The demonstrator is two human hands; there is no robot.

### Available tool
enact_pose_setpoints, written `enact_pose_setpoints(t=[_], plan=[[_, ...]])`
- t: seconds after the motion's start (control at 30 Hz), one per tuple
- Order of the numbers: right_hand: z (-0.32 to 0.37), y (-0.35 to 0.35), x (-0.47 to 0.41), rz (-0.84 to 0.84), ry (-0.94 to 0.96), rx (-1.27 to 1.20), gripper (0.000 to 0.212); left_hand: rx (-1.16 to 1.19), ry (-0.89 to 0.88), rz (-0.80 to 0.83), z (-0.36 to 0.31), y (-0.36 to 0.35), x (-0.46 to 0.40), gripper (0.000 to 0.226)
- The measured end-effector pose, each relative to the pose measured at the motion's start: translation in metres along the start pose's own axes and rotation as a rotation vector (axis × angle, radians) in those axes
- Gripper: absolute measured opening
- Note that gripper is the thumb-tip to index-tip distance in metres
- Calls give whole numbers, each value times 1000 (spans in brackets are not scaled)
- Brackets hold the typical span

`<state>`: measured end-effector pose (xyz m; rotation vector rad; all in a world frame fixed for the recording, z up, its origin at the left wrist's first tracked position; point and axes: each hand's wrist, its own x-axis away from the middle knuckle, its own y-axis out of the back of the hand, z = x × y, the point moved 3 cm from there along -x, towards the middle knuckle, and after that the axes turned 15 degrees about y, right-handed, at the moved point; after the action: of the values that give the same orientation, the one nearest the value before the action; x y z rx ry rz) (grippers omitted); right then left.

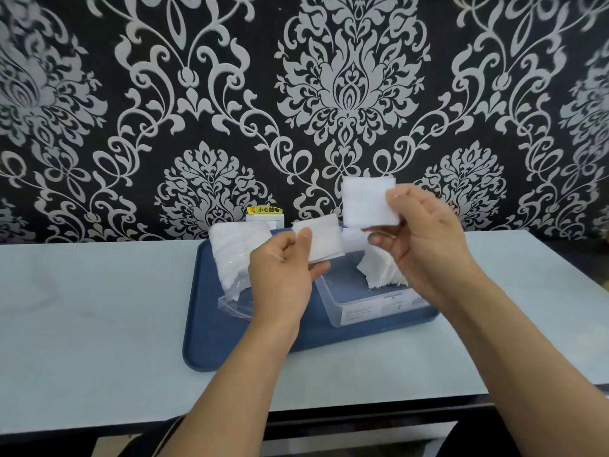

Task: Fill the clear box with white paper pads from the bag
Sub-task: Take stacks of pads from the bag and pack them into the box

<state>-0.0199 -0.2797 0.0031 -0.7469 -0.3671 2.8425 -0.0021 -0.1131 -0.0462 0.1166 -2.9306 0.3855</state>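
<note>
Forearms enter from the bottom edge of the frame and meet above a blue tray (211,338) at centre. Left hand (281,278) pinches a small stack of white paper pads (321,239) between thumb and fingers, held over the far left corner of the clear box (372,306). Right hand (428,239) pinches a second stack (365,201) by its right edge, raised higher, against the wall.

Progress, as judged: the task appears to be at an early or middle stage. A loose heap of pads (379,272) already lies in the right part of the box, partly hidden by the right hand, while the near left part of its floor shows bare. The bag (235,258), lying at the left of the tray just beside the box, looks well filled, its clear open mouth toward the camera. Both held stacks remain to be set down, and many more pads with them.

Setting, largest first: black wallpaper (99,94) with a pale damask pattern fills the upper half of the frame. A pale blue table (82,308) spans the middle band. At centre, behind the tray, a white wall socket (265,221) carries a yellow warning label (265,210).
</note>
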Motion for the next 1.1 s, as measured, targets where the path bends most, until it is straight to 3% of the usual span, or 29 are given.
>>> enact_pose_setpoints(t=[0.03,0.1,0.3,0.63,0.73,0.77,0.87,0.93,1.0,1.07,1.1], plan=[[-1,-6,3,76,-47,-54,17,12,11,23,0,-2,0,24],[-12,-11,7,145,-62,79,15,38,56,75,1,-7,0,19],[-23,-4,3,126,51,445,12,122,171,224,0,-10,4,20],[-24,-3,2,138,92,604,12,138,220,263,-3,-15,4,31],[-25,-2,3,120,107,634,7,74,154,182,4,-14,-3,17],[-24,0,2,123,91,650,4,71,149,169,5,-15,-5,14],[-27,7,-5,233,-159,539,27,97,175,232,3,-21,-6,15],[-25,13,-11,281,-278,450,27,86,192,265,3,-26,-7,15],[-23,23,-23,184,-316,482,23,-16,162,189,6,-26,-10,19],[-22,32,-35,124,-330,741,27,-266,29,74,10,-25,-13,24],[-24,31,-39,177,-351,896,30,-421,-71,30,10,-24,-13,24]])
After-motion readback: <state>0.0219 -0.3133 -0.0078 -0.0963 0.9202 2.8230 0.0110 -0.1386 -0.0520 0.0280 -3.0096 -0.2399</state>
